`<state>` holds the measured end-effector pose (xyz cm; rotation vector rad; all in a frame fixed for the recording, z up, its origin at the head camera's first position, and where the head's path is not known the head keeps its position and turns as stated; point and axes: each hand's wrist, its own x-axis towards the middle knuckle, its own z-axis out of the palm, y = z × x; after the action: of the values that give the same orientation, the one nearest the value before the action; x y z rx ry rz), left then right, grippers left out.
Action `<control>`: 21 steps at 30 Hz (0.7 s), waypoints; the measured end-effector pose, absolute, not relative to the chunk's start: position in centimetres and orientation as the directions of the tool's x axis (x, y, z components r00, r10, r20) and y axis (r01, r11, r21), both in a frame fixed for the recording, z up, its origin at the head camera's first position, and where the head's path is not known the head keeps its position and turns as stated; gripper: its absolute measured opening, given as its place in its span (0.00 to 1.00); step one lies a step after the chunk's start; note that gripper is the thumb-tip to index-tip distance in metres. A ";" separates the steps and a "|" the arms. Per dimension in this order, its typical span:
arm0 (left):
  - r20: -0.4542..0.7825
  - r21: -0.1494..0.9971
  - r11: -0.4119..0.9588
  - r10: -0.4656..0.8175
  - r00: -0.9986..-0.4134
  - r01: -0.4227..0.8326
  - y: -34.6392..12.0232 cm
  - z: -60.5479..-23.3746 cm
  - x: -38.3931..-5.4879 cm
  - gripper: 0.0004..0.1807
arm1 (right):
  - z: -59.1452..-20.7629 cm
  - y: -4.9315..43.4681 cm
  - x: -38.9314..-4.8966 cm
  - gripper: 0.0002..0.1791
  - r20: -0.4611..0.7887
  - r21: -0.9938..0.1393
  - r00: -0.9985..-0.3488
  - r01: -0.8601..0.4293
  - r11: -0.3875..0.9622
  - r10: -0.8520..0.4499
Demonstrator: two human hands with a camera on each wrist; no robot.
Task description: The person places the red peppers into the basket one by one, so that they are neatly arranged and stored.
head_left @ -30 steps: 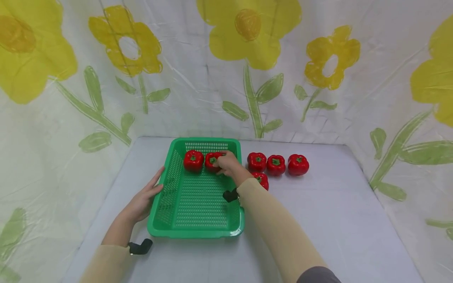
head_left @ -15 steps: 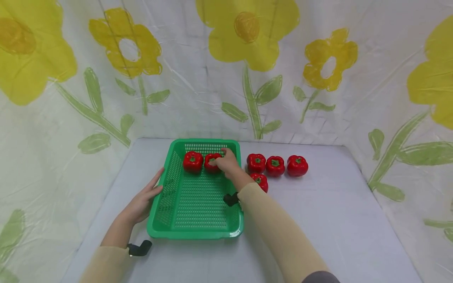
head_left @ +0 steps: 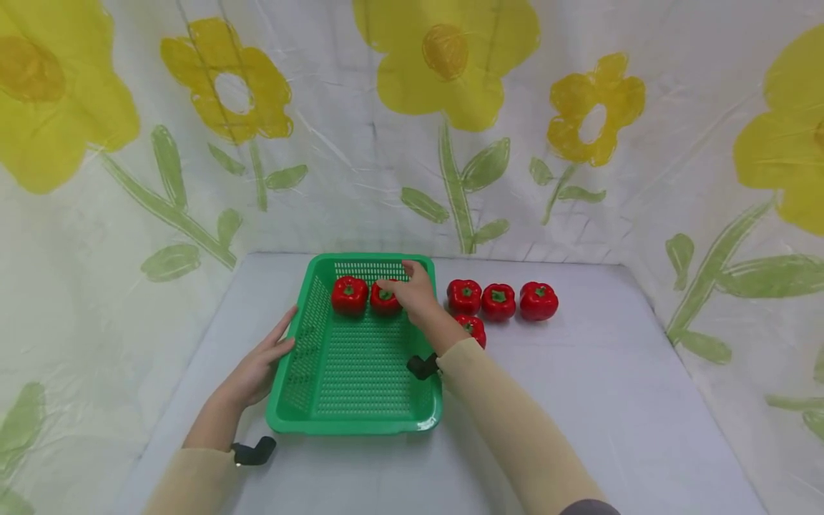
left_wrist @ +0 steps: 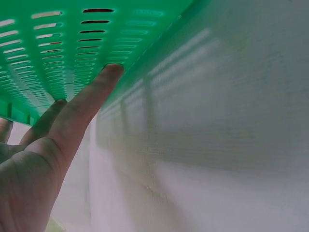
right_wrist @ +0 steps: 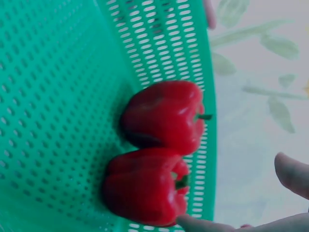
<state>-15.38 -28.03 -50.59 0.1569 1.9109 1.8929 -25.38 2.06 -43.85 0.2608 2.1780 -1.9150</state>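
A green perforated plastic basket [head_left: 363,368] lies on the table with two red bell peppers side by side at its far end, a left pepper [head_left: 350,302] and a right pepper [head_left: 384,307]. Over the right pepper hovers my right hand [head_left: 418,297], fingers spread. In the right wrist view one fingertip [right_wrist: 193,223] overlaps that pepper's edge; contact is unclear. My left hand [head_left: 256,368] rests against the basket's left outer side. Straight fingers [left_wrist: 77,113] touch the slotted wall from below in the left wrist view.
Right of the basket stand several more red peppers: three in a row, the nearest pepper [head_left: 464,297], a middle pepper [head_left: 498,307] and a far-right pepper [head_left: 538,305]. Another pepper [head_left: 473,330] sits in front, partly behind my right sleeve. A flowered curtain [head_left: 367,179] backs the table.
The right hand's fingers have spread away from the right pepper, leaving it in the basket. The left hand stays against the basket wall. The head view has shifted slightly.
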 end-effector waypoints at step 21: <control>-0.223 0.974 0.047 0.387 -0.895 -0.223 -28.2 -50.8 -15.4 0.34 | -40.3 6.3 -20.5 0.32 -0.085 -0.996 -0.994 0.085 -0.003 -0.067</control>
<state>-15.37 -28.18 -50.79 0.1647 1.9038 1.9002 -20.54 6.32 -40.27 0.0197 2.1384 -2.1520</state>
